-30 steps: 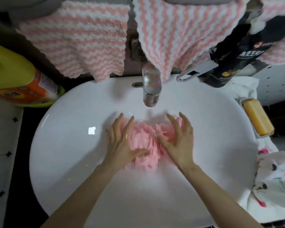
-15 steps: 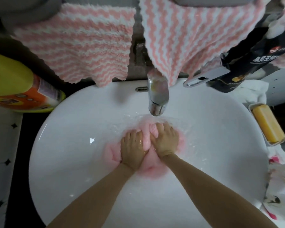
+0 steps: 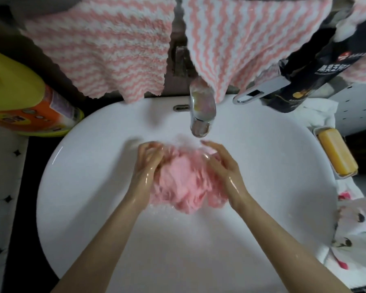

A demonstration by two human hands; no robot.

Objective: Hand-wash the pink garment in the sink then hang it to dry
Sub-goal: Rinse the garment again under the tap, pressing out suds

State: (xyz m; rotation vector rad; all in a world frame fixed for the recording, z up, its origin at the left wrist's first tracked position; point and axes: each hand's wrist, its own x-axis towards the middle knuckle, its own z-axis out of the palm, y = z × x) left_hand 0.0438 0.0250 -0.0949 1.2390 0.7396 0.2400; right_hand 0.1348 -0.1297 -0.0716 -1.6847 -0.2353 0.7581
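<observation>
Nearest the camera, two wet forearms reach up into the white sink basin (image 3: 72,187). At the basin's middle, the left hand (image 3: 148,163) grips the left side of the pink garment (image 3: 184,182) with curled fingers. The right hand (image 3: 222,168) cups and holds its right side, fingers arched over the cloth. Motion blur hides the fingertips.

Change noted: half a second ago both fists pressed knuckles-down on the garment, flattened against the basin. Now the hands have parted to its flanks and the cloth is gathered into a raised mound between them. Judgement: this is one stroke of a repeated knead-and-gather cycle. Washing is under way; wringing and hanging are not yet begun.

Just beyond the garment stands the chrome faucet (image 3: 201,115); whether water is running cannot be told. Further right, a yellow soap bar (image 3: 337,154) lies in its dish. Farthest, pink-and-white striped towels (image 3: 106,49) hang above the sink.
</observation>
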